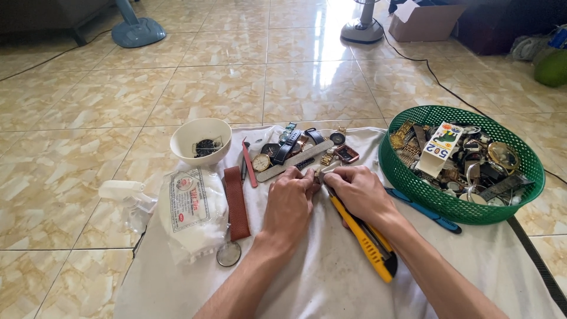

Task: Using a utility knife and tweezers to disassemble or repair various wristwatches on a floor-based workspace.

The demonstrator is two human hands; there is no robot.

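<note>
Both hands meet at centre of a white cloth [331,277] spread on the tiled floor [195,88]. Left hand [290,201]: fingers curled narrow, fingertips pinched on a small metallic piece [319,176]; piece too small to identify. Right hand [357,190]: fingers closed, tips touching the same piece from the other side. Piece sits between the two sets of fingertips, just below the row of loose watches.

Left to right on cloth:
- clear plastic bag [133,204], crumpled, at the cloth's left edge, partly on floor
- white packet [194,212], soft, rounded, framed label with red mark on its face
- white bowl [201,140], smooth, round, dark small parts inside
- brown leather strap [236,204], flat, long, lying lengthwise beside packet
- round magnifier lens [228,254], at strap's lower end
- red-handled tool [250,171], thin, just right of strap
- watches [295,147], several, round faces, dark and metal bands, in a cluster above the hands
- yellow utility knife [366,242], black trim, lying diagonally under the right wrist
- blue tool handle [422,210], slim, beside basket
- green plastic basket [413,183], round, mesh wall, heaped with watches and bands, gold and silver; small white carton [440,150] with coloured print lies on top

Cardboard box [422,20] on floor, far right rear
</note>
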